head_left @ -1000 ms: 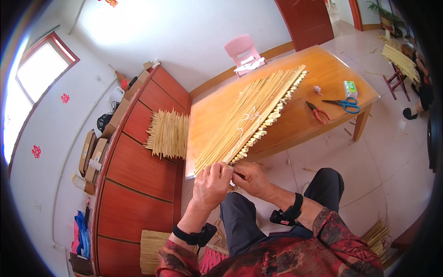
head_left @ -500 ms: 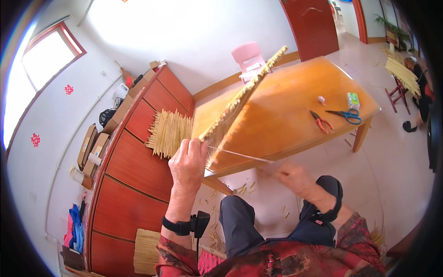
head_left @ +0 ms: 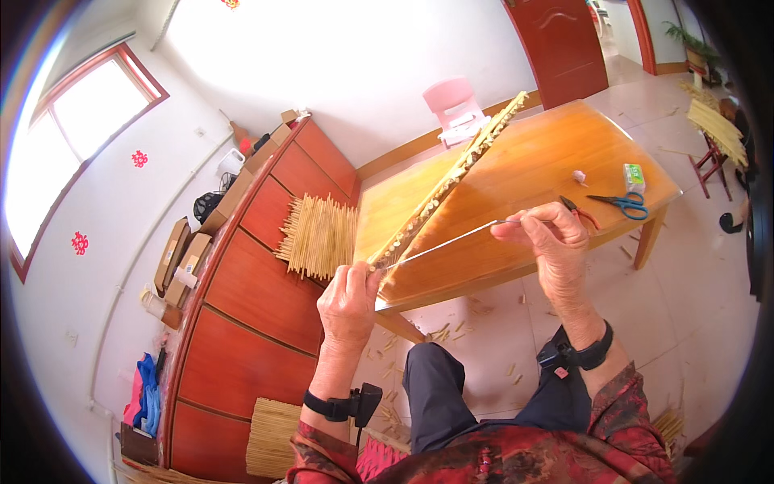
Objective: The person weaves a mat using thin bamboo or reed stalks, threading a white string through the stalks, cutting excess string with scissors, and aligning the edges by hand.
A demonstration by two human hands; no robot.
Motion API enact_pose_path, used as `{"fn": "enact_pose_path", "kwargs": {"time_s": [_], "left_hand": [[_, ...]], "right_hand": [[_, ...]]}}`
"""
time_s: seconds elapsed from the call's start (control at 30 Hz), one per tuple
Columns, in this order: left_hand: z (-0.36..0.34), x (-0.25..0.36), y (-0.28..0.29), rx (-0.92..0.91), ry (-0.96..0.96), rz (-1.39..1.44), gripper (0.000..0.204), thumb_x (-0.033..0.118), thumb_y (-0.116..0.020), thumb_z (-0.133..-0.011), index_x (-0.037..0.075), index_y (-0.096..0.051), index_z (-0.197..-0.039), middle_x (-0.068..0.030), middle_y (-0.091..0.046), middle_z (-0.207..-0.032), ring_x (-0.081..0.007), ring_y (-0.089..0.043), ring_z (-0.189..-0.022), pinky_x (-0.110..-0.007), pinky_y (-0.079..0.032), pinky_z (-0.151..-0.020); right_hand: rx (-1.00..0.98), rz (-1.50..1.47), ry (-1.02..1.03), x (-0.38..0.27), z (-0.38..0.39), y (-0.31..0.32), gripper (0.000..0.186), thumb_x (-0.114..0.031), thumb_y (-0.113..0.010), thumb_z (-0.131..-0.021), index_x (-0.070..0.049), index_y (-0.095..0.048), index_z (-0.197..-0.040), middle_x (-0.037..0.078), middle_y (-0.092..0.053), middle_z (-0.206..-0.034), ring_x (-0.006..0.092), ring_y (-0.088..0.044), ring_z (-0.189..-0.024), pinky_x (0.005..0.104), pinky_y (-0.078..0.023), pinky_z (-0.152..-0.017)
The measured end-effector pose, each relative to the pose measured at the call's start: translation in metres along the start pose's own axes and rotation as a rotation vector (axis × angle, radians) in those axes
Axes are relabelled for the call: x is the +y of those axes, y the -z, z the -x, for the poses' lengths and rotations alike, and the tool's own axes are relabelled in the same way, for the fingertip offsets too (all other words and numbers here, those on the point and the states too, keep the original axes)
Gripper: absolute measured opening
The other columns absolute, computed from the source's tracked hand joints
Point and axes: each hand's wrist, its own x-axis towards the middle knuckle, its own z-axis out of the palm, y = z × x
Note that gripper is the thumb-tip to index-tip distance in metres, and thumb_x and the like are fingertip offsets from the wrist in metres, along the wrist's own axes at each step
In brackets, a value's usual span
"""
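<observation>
A mat of yellow plant stalks [head_left: 453,182] stands tilted over the wooden table [head_left: 548,161], its row of cut stalk ends facing me. My left hand [head_left: 347,305] is closed on the mat's near lower corner. From that corner a white thread [head_left: 451,241] runs taut to the right. My right hand [head_left: 558,246] is closed in a pinch on the thread's far end, where a short, thin, dark needle-like piece shows at the fingertips. Beyond this hand lie red-handled pliers [head_left: 588,218], partly hidden by it, and blue-handled scissors [head_left: 630,206].
A white-and-green box [head_left: 634,176] and a small pinkish lump [head_left: 579,177] sit on the table. More stalks [head_left: 318,234] lean by the red cabinet [head_left: 250,298] at left. A pink chair [head_left: 454,101] stands behind. Cut stalk bits litter the floor.
My right hand has moved up and to the right, drawing the thread longer and higher. My left hand keeps hold of the mat's corner. The whole view has shifted slightly.
</observation>
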Motion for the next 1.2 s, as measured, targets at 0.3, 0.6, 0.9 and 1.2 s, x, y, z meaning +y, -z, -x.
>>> {"fn": "enact_pose_path", "kwargs": {"time_s": [0.3, 0.6, 0.9, 1.2], "left_hand": [[-0.006, -0.012, 0.004, -0.005, 0.054, 0.053, 0.025, 0.009, -0.063, -0.080, 0.003, -0.055, -0.102, -0.0115, -0.057, -0.080, -0.0281, -0.058, -0.066, -0.034, -0.048, -0.056], [-0.008, -0.011, 0.003, -0.028, 0.044, 0.073, 0.023, 0.009, -0.062, -0.081, 0.003, -0.056, -0.102, -0.0109, -0.057, -0.080, -0.0276, -0.058, -0.066, -0.034, -0.048, -0.057], [-0.001, -0.002, 0.001, -0.013, 0.045, 0.058, 0.023, 0.010, -0.066, -0.076, 0.004, -0.058, -0.096, -0.0087, -0.055, -0.076, -0.0253, -0.057, -0.066, -0.033, -0.047, -0.057], [0.038, 0.020, -0.019, -0.059, -0.037, 0.078, 0.034, 0.016, -0.067, -0.077, -0.003, -0.053, -0.101, -0.0156, -0.059, -0.084, -0.0294, -0.058, -0.073, -0.035, -0.046, -0.063]], "right_hand": [[0.063, -0.232, 0.003, 0.010, -0.019, -0.040, 0.013, 0.000, -0.053, -0.087, -0.001, -0.052, -0.100, 0.009, -0.063, -0.082, 0.0245, -0.064, -0.087, 0.0333, -0.051, -0.083], [-0.020, -0.780, -0.345, 0.009, -0.017, -0.058, 0.020, -0.004, -0.050, -0.088, -0.001, -0.050, -0.108, 0.002, -0.051, -0.068, 0.0148, -0.058, -0.066, 0.0332, -0.052, -0.066], [0.162, 0.895, -0.532, -0.014, 0.098, 0.259, 0.019, -0.018, -0.053, -0.089, -0.002, -0.062, -0.089, 0.000, -0.053, -0.072, 0.0088, -0.049, -0.064, 0.0233, -0.039, -0.056], [0.305, 1.339, -0.187, -0.009, 0.100, 0.246, 0.018, -0.019, -0.057, -0.085, -0.003, -0.060, -0.092, 0.003, -0.059, -0.075, 0.0165, -0.057, -0.074, 0.0314, -0.047, -0.068]]}}
